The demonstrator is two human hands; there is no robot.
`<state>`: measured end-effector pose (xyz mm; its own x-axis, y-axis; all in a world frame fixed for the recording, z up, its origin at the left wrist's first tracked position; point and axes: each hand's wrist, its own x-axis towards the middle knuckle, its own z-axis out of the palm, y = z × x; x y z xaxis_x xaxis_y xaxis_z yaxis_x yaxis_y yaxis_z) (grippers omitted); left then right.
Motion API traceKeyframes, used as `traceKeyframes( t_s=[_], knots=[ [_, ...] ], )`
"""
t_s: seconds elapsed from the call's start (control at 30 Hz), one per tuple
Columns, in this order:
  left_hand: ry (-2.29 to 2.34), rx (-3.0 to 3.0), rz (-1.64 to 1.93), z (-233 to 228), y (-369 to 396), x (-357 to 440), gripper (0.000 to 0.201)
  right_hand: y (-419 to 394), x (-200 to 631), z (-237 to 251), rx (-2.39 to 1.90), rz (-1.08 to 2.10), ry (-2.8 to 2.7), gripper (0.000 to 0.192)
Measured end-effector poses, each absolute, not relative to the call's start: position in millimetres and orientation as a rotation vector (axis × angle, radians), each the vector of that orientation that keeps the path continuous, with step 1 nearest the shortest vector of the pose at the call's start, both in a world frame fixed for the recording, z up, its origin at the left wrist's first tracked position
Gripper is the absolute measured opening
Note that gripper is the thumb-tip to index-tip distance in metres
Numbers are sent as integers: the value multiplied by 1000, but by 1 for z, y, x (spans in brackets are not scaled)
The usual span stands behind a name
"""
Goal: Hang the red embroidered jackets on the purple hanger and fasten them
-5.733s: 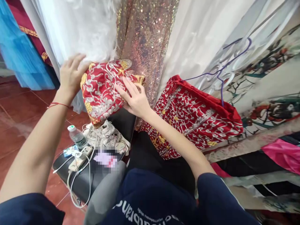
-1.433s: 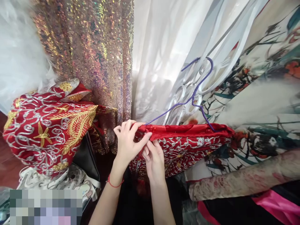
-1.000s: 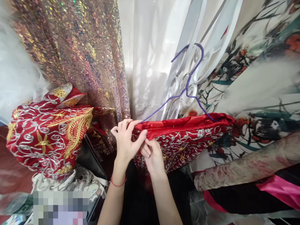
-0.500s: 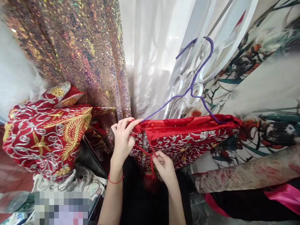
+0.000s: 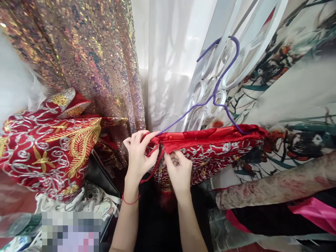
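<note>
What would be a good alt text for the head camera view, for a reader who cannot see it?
Left hand and right hand pinch a thin red cord at the end of a red embroidered garment on a purple wire hanger. Folded red-and-gold fabric lies left, before a sequined curtain.

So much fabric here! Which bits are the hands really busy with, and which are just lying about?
In hand:
left hand
right hand
red embroidered garment
red tie cord
purple hanger

Lying about:
folded red garment
sequin fabric
white curtain
pink cloth
</note>
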<state>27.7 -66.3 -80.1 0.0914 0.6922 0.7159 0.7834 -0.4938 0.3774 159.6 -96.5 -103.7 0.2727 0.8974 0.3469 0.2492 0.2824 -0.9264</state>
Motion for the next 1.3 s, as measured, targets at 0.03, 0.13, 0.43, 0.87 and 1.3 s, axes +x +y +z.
traceKeyframes(
  t_s=[0.03,0.13,0.43,0.87,1.3],
  knots=[
    [-1516,-2251,-1363,-80,-67,27,38,-92,152,-101,-1225,637,-1186,23],
    [-1465,-2281,-1323,-83,-69,21,40,-84,139,-101,-1224,657,-1067,25],
    [-1484,-2242,-1598,-85,-69,16,17,-91,129,-94,-1241,836,-1117,36],
    [-1400,-2454,-1604,-23,-87,24,19,-95,129,-109,-1076,1021,-1100,49],
    [-953,-2606,-879,-29,-39,7,23,-84,130,-96,-938,1012,-1191,30]
  ],
)
